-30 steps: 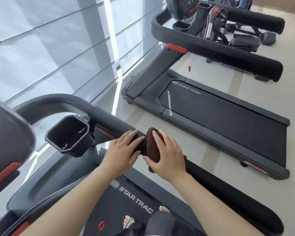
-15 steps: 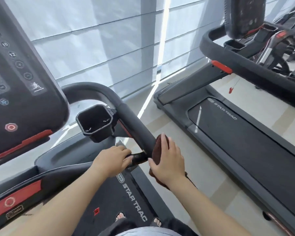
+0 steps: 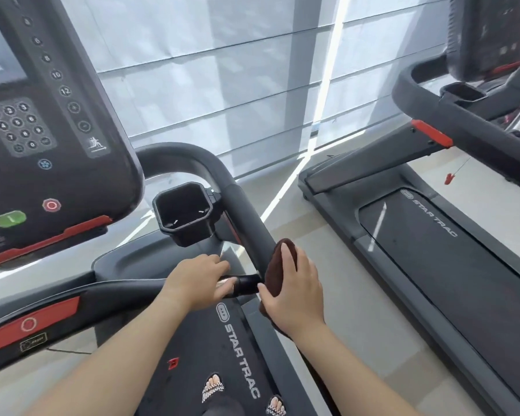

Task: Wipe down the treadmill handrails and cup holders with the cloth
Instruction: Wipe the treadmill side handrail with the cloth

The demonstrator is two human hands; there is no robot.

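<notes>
Brown cloth [image 3: 279,267], right hand [image 3: 294,295], round handrail [image 3: 246,211]; left hand [image 3: 195,280] grips bar [image 3: 247,285].

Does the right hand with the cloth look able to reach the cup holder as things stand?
Probably yes. The right hand holds the brown cloth on the handrail near the cup holder, whose open top is uncovered; the left hand grips a short bar lower down, clear of the way.

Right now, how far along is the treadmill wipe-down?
Nothing visibly finished. In hand: the right hand wraps the brown cloth round the right handrail, low on it, while the left hand grips the short inner bar. Left: the rail's upper bend and the cup holder, with white specks inside.
</notes>
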